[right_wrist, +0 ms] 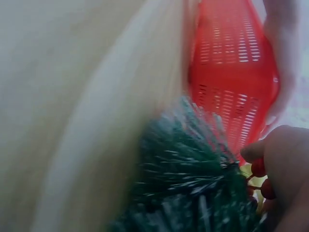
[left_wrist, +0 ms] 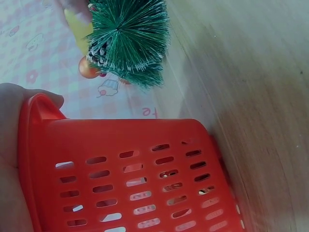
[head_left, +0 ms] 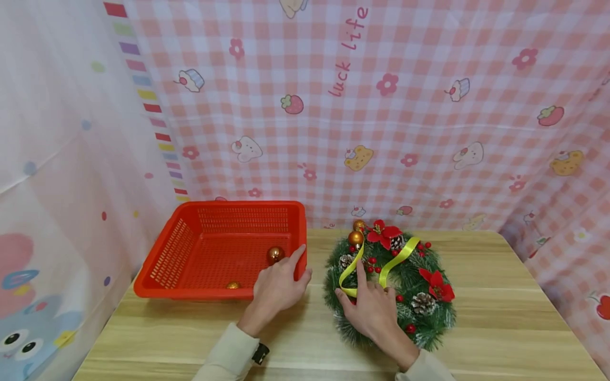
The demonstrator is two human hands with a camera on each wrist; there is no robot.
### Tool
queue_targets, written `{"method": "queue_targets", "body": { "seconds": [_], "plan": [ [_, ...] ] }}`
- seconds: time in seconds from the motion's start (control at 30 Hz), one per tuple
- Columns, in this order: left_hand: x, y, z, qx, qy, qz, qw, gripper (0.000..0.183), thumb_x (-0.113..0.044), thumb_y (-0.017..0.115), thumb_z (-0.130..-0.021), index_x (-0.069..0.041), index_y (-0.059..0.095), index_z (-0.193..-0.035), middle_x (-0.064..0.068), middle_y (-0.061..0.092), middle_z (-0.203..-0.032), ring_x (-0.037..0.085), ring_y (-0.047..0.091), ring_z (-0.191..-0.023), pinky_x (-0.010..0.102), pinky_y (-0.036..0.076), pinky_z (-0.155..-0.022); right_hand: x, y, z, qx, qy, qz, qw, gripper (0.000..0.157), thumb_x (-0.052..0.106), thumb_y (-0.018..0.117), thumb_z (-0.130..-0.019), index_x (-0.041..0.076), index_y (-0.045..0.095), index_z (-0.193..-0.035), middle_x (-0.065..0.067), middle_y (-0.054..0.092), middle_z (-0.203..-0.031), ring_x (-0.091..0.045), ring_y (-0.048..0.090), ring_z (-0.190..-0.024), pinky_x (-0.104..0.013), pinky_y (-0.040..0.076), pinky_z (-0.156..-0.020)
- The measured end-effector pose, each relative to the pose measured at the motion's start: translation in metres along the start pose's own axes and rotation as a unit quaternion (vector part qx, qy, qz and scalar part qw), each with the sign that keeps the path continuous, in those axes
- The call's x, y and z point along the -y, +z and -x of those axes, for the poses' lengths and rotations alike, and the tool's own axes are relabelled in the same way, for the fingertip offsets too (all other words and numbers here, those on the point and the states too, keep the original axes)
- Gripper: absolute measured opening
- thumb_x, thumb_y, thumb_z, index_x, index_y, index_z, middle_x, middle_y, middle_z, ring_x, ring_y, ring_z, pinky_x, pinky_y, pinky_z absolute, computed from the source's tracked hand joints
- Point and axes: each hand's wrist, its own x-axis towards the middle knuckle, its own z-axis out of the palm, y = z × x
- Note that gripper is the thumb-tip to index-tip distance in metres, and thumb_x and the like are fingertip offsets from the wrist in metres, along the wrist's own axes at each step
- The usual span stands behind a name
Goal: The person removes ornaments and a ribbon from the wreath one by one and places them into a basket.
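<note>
While the left hand (head_left: 278, 283) rests over the near right corner of the red basket (head_left: 190, 292), index finger straight along the rim and thumb apart on the outside, the right hand (head_left: 374, 312) is over at the wreath (head_left: 409, 280)! Thumb and index finger are spread wide here, the index pointing away from the person, both at the yellow ribbon (head_left: 400, 257); the other fingers I can't make out well. And that ribbon, what a curl, looping across the left of the ring and up towards its far right edge!

The wreath lies flat on the wooden table (head_left: 500, 317), right of the basket and just beside it, dressed with red flowers (head_left: 383, 233), frosted pinecones (head_left: 423, 302) and red berries (head_left: 374, 264). Two orange-gold baubles (head_left: 355, 238) sit at its far left edge. Inside the basket, a copper ball (head_left: 275, 255) lies near the right wall, a golden ball (head_left: 233, 285) peeps over the near rim. Behind it all hangs a pink checked cloth (head_left: 429, 132)!
</note>
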Motion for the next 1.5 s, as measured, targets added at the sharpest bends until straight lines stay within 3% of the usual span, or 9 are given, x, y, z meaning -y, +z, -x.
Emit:
{"method": "queue_targets", "body": {
  "seconds": [0.23,0.43,0.67,0.77,0.9,1.03,1.17,1.37,1.5],
  "plan": [
    [0.000,-0.001,0.000,-0.002,-0.003,0.000,1.0000,0.057,-0.048,0.052,-0.096,-0.026,0.046,-0.149,0.003,0.061,-0.079,0.013,0.045,-0.053,0.028,0.037,-0.048,-0.012,0.005,0.003,-0.019,-0.062,0.010,0.998,0.090,0.053,0.059,-0.093,0.008,0.017,-0.159,-0.011,0.074,-0.092,-0.036,0.066,-0.102,-0.062,0.036,-0.097],
    [0.000,-0.001,0.000,0.002,-0.003,0.005,1.0000,0.057,-0.048,0.051,-0.097,-0.027,0.046,-0.149,0.000,0.056,-0.073,0.013,0.044,-0.051,0.029,0.035,-0.046,-0.026,0.008,0.005,-0.036,-0.116,0.019,0.992,0.092,0.053,0.064,-0.090,0.010,0.021,-0.158,0.001,0.067,-0.076,-0.025,0.065,-0.086,-0.052,0.039,-0.090],
    [0.001,-0.001,0.000,0.001,-0.001,0.004,1.0000,0.057,-0.047,0.052,-0.097,-0.027,0.046,-0.149,-0.001,0.052,-0.070,0.013,0.043,-0.050,0.029,0.035,-0.045,-0.040,0.009,0.009,-0.051,-0.202,0.027,0.978,0.092,0.057,0.064,-0.088,0.014,0.023,-0.158,0.004,0.069,-0.083,-0.021,0.065,-0.089,-0.045,0.040,-0.086],
    [0.001,-0.001,0.000,0.000,0.000,0.005,1.0000,0.057,-0.047,0.052,-0.097,-0.027,0.045,-0.149,-0.002,0.051,-0.069,0.013,0.042,-0.050,0.029,0.035,-0.045,-0.047,0.006,0.010,-0.035,-0.231,0.017,0.972,0.090,0.059,0.062,-0.089,0.019,0.022,-0.159,0.015,0.057,-0.069,-0.017,0.063,-0.089,-0.043,0.039,-0.085],
    [0.001,0.000,0.000,0.002,0.004,0.006,1.0000,0.057,-0.046,0.052,-0.097,-0.026,0.045,-0.150,-0.002,0.046,-0.064,0.013,0.040,-0.047,0.029,0.034,-0.042,-0.057,0.002,0.010,-0.015,-0.275,0.000,0.961,0.087,0.059,0.061,-0.090,0.022,0.023,-0.159,0.024,0.042,-0.063,-0.015,0.060,-0.090,-0.042,0.038,-0.085],
    [0.001,0.000,0.000,0.001,0.006,0.005,1.0000,0.057,-0.046,0.053,-0.097,-0.026,0.045,-0.150,-0.003,0.044,-0.063,0.012,0.039,-0.046,0.029,0.033,-0.041,-0.067,-0.002,0.007,-0.005,-0.314,-0.004,0.949,0.085,0.058,0.063,-0.090,0.024,0.024,-0.159,0.024,0.055,-0.073,-0.014,0.060,-0.094,-0.044,0.040,-0.088],
    [0.001,0.000,0.001,0.000,0.006,0.006,1.0000,0.057,-0.046,0.053,-0.097,-0.026,0.044,-0.150,-0.003,0.045,-0.064,0.013,0.039,-0.047,0.030,0.033,-0.041,-0.076,-0.004,0.004,0.000,-0.328,-0.005,0.945,0.084,0.059,0.063,-0.089,0.027,0.025,-0.158,0.020,0.066,-0.089,-0.013,0.061,-0.099,-0.044,0.042,-0.088],
    [0.000,0.000,0.001,-0.002,0.010,0.008,0.9999,0.057,-0.046,0.052,-0.097,-0.026,0.045,-0.150,-0.003,0.045,-0.064,0.013,0.039,-0.046,0.030,0.034,-0.040,-0.079,-0.007,0.002,-0.006,-0.322,-0.013,0.946,0.084,0.062,0.063,-0.088,0.029,0.029,-0.157,0.020,0.061,-0.092,-0.010,0.056,-0.100,-0.047,0.040,-0.092],
    [0.001,0.000,0.001,-0.001,0.006,0.007,1.0000,0.058,-0.047,0.052,-0.097,-0.026,0.044,-0.150,-0.003,0.046,-0.065,0.013,0.040,-0.047,0.030,0.034,-0.041,-0.065,-0.017,0.009,-0.018,-0.285,-0.032,0.958,0.090,0.062,0.068,-0.084,0.025,0.031,-0.156,0.006,0.064,-0.123,-0.018,0.054,-0.115,-0.057,0.031,-0.100]
  ]
}}
